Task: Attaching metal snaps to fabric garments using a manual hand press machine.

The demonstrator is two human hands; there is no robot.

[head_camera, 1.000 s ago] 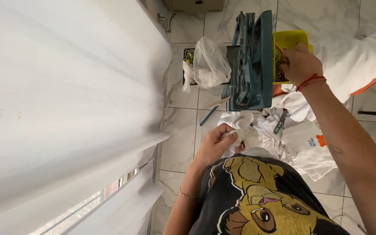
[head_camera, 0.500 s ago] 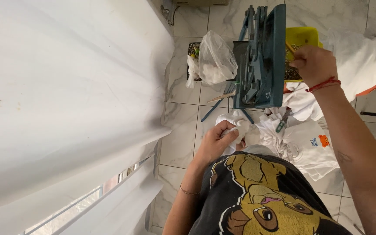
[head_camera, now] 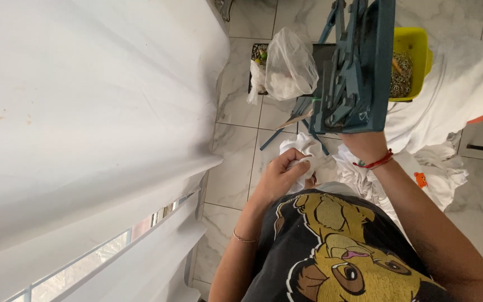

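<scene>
Matt teal-painted wooden frame (head_camera: pixel 359 72), soft white cloth (head_camera: pixel 308 159), glossy marbled floor tiles (head_camera: pixel 241 112), crinkly clear plastic bag (head_camera: pixel 289 64), shiny yellow plastic tub (head_camera: pixel 412 47).

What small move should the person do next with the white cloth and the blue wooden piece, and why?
Probably bring the white cloth in the left hand up to the blue wooden piece. The right hand holds that piece raised from below, and the cloth is bunched just under it, not touching yet.

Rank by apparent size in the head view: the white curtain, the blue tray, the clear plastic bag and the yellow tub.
1. white curtain, far the largest, though nearest the camera.
2. blue tray.
3. clear plastic bag.
4. yellow tub, partly hidden behind the tray, so its rank is unsure.
</scene>
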